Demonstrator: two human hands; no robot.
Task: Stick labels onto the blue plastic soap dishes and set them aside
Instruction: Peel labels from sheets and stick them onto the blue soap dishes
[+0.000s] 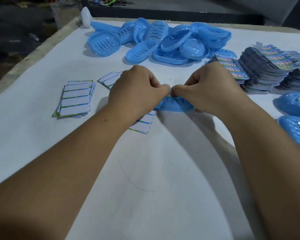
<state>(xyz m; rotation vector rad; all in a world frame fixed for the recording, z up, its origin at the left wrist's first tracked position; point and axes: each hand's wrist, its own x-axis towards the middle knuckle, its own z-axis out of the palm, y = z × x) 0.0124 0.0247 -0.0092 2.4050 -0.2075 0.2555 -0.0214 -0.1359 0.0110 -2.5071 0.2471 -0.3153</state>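
Left hand (137, 90), right hand (210, 90), thumbs pinching label (171, 94) over soap dish (173, 105)

A blue plastic soap dish (173, 105) lies mid-worktop, a colourful label (171, 94) at its top edge; unlabelled dishes (156, 40) heaped behind, two labelled dishes (293, 104) at right.

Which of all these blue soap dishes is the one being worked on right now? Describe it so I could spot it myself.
Start from the big heap of blue dishes at the far side of the white table, then come straight toward the viewer to the two hands. The dish being labelled lies under them, left hand and right hand pinching a label at its top. It alone is in anyone's grip.
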